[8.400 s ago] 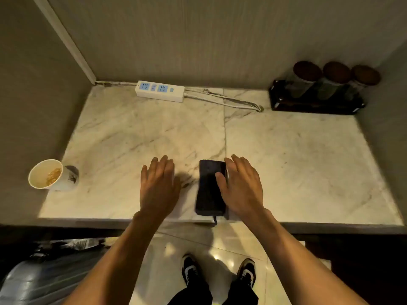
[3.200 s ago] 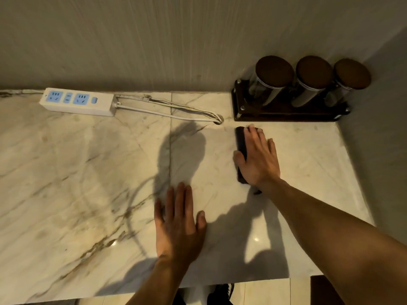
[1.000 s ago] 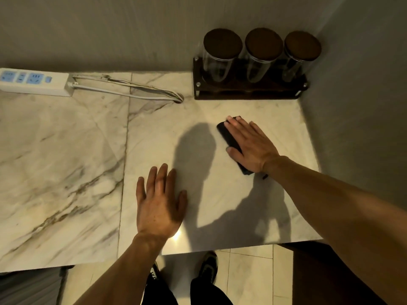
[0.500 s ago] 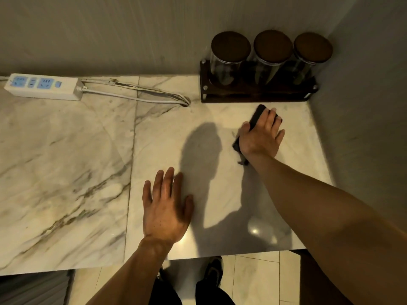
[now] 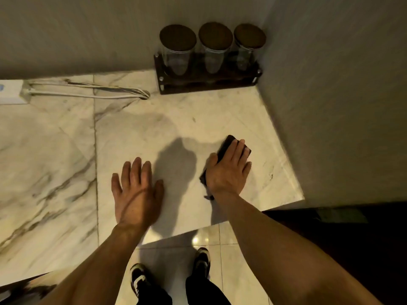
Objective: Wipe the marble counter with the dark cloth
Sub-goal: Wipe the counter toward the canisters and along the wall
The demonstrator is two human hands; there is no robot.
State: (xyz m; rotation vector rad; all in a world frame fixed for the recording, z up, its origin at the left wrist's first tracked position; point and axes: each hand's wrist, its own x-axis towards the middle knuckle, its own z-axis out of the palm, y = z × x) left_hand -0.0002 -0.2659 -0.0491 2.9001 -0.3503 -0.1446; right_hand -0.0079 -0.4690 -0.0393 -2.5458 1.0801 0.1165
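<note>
The marble counter (image 5: 55,150) fills the left and middle of the head view, white with grey-brown veins. A folded dark cloth (image 5: 228,144) lies on its right part, near the right wall. My right hand (image 5: 229,170) presses flat on the cloth, fingers spread over it, and hides most of it; only the far end and a near corner show. My left hand (image 5: 136,190) rests palm down on the bare marble to the left of the cloth, fingers apart, holding nothing.
A dark rack (image 5: 209,84) with three lidded glass jars stands in the back right corner. A white power strip (image 5: 11,91) and its coiled cable (image 5: 88,91) lie along the back wall. A wall bounds the counter's right side. My feet show on the tiled floor below the front edge.
My right hand has drawn the cloth back from beside the jar rack toward the front edge. The left hand stays flat on the marble. The view has shifted right.
</note>
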